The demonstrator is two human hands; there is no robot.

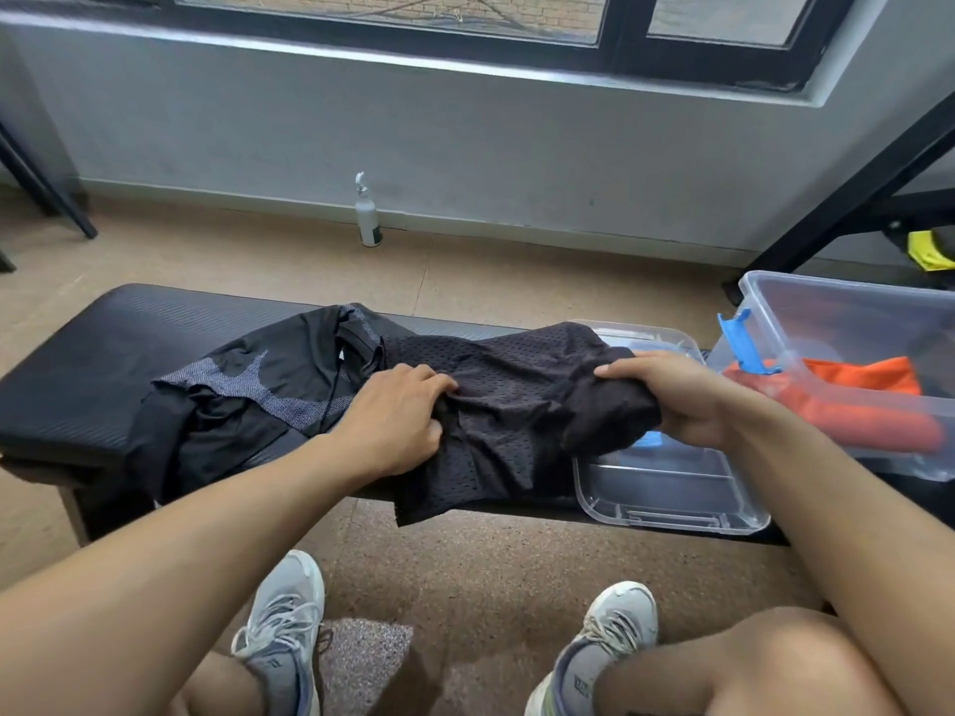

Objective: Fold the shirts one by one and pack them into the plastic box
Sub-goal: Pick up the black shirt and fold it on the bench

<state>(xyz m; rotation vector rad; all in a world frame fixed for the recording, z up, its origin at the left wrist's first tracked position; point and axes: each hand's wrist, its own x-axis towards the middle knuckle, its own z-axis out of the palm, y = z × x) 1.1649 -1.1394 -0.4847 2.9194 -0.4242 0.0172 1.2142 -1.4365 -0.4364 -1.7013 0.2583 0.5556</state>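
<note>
While the mesh shirt (509, 405) is pinched by the left hand (395, 421) and its bunched end gripped by the right hand (682, 395), it lies on the bench (77, 364), partly over the lid (672, 488) beside the plastic box (847, 323). If the hanging edge is pulled, the shirt could slide off the bench.

A grey wall (465, 147) runs across at twelve o'clock under a black-framed window (620, 38). Tan floor (258, 261) lies below, a white pump bottle (368, 217) against the wall. A black padded bench (93, 364) spans nine to three o'clock.
</note>
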